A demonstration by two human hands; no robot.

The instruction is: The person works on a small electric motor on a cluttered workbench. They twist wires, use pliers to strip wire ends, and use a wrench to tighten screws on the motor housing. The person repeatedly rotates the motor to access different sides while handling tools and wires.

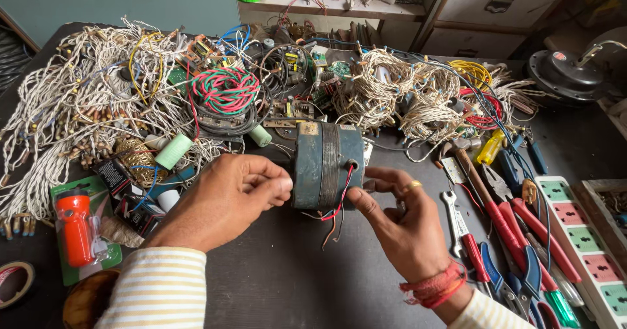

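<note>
Blue-grey motor [324,164] standing on the dark workbench [294,277].
Left hand [225,198] fingers curled against its side; right hand [398,221] pinches its wire leads [339,201] (red, black).

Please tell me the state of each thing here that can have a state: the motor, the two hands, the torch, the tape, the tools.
Blue-grey motor: stands on edge, held from both sides, wires hang loose.
Left hand: closed, fingertips at the motor's left side.
Right hand: fingers on the motor's right side.
Orange torch: sealed in its pack.
Tape roll: lies flat.
Red-handled pliers: lie shut.
</note>
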